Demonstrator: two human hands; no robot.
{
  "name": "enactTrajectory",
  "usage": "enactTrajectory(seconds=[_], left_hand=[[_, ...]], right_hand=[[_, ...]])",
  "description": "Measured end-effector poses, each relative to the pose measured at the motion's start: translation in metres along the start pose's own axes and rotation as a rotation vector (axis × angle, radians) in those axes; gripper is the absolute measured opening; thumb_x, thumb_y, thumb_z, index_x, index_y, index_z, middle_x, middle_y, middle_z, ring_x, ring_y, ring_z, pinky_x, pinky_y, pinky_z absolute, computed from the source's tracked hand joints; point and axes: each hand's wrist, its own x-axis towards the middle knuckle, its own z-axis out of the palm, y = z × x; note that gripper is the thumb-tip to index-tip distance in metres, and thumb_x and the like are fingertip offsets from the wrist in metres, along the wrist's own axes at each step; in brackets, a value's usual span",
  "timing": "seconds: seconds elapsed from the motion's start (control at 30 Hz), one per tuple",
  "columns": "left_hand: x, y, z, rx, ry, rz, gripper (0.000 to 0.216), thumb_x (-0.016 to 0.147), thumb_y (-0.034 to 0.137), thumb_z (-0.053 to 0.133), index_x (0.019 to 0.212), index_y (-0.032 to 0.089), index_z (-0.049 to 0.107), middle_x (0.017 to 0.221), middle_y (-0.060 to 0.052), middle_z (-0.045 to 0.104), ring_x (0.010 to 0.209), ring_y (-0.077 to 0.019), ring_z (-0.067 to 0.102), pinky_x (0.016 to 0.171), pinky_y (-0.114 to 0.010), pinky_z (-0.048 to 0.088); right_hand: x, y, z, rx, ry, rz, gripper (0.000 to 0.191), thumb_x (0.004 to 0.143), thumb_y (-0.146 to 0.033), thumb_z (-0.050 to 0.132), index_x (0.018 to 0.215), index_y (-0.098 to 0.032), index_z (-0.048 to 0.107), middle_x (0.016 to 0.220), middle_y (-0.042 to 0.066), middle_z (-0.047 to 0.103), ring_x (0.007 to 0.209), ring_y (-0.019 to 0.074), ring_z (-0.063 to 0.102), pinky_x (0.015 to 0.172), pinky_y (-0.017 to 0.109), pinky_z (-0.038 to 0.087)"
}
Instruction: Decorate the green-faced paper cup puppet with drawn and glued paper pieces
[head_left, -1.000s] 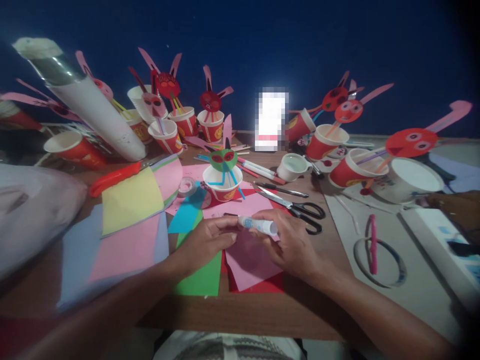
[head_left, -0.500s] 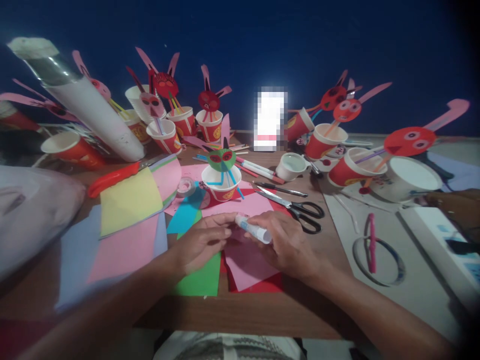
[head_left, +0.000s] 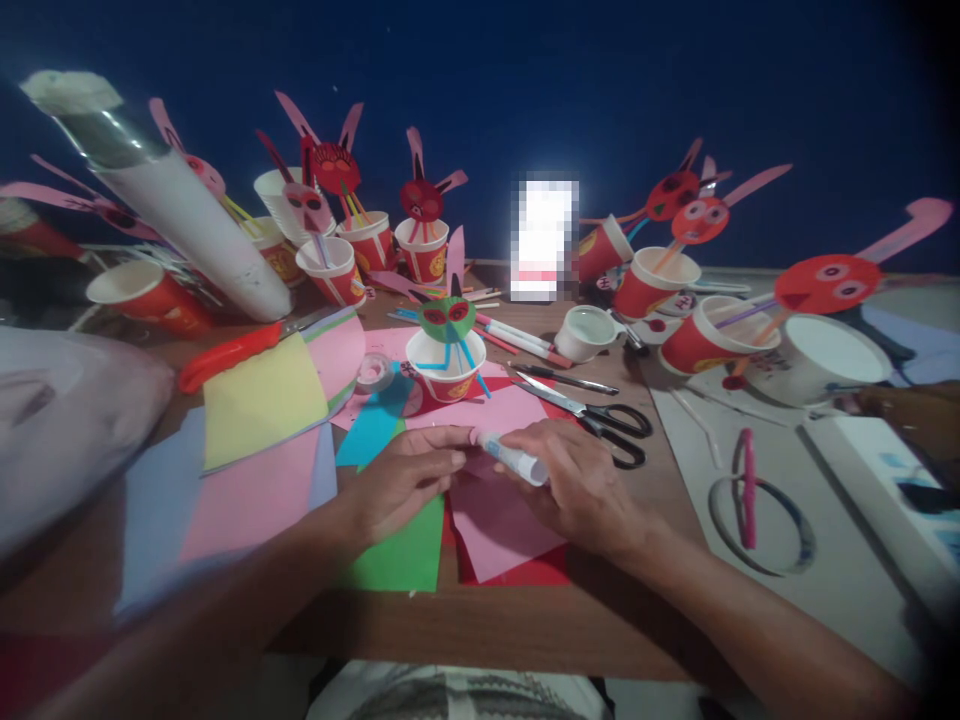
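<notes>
In my right hand (head_left: 574,480), fingers and thumb are wrapped round a white glue stick (head_left: 517,460), its tip pointing left. My left hand (head_left: 412,480) meets that tip with a long index finger, the thumb below it. A small pink piece (head_left: 475,437), likely paper, shows at the left fingertips against the tip; most of it is hidden. Under the hands lie pink paper (head_left: 502,535), red paper (head_left: 551,570) and green paper (head_left: 409,555). Just beyond stands a paper cup (head_left: 446,380) with a green, long-eared paper face (head_left: 448,320) on blue straws.
Black-handled scissors (head_left: 592,410) and a pen (head_left: 566,378) lie right of the papers. A tape roll (head_left: 373,372), yellow paper (head_left: 266,400) and a red-handled cutter (head_left: 229,357) are at left. Several cups with paper faces stand behind, near a white mug (head_left: 587,335) and a glowing blurred screen (head_left: 545,240).
The glue stick and my right hand have shifted slightly right, and a pink bit shows more at my left fingertips. The whole view has drifted a little.
</notes>
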Motion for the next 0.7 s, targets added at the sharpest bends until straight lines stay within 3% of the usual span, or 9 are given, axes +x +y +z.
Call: enactTrajectory(seconds=[0.27,0.43,0.53,0.7], left_hand=[[0.002,-0.001,0.006,0.160,0.111,0.078,0.020,0.070,0.027,0.069,0.086,0.015,0.070,0.071,-0.004,0.065,0.069,-0.0138,0.057,0.066,-0.024,0.043],[0.000,0.002,0.007,0.191,0.145,0.145,0.014,0.070,0.026,0.068,0.079,0.016,0.071,0.077,-0.004,0.065,0.069,-0.0132,0.057,0.061,-0.022,0.047],[-0.003,0.007,0.008,0.216,0.156,0.191,0.013,0.072,0.028,0.066,0.077,0.016,0.070,0.086,-0.005,0.065,0.069,-0.0133,0.057,0.058,-0.023,0.049],[-0.008,0.018,0.005,0.159,0.227,0.246,0.014,0.073,0.028,0.065,0.078,0.015,0.069,0.093,-0.007,0.065,0.079,-0.0160,0.059,0.060,-0.023,0.051]], right_hand=[[0.002,-0.002,-0.002,-0.029,0.004,-0.018,0.022,0.080,-0.016,0.054,0.102,-0.016,0.053,0.082,0.008,0.065,0.078,0.0202,0.060,0.071,0.033,0.048],[0.003,-0.003,-0.003,0.109,0.030,0.070,0.024,0.080,-0.020,0.057,0.103,-0.018,0.052,0.087,0.007,0.065,0.079,0.0187,0.060,0.072,0.031,0.048],[0.007,-0.007,-0.008,0.262,0.082,0.173,0.021,0.080,-0.020,0.057,0.100,-0.019,0.053,0.086,0.004,0.064,0.075,0.0154,0.060,0.068,0.026,0.048],[0.014,-0.012,-0.012,0.646,0.120,0.543,0.014,0.081,-0.022,0.056,0.095,-0.021,0.053,0.079,0.000,0.063,0.062,0.0113,0.059,0.054,0.021,0.046]])
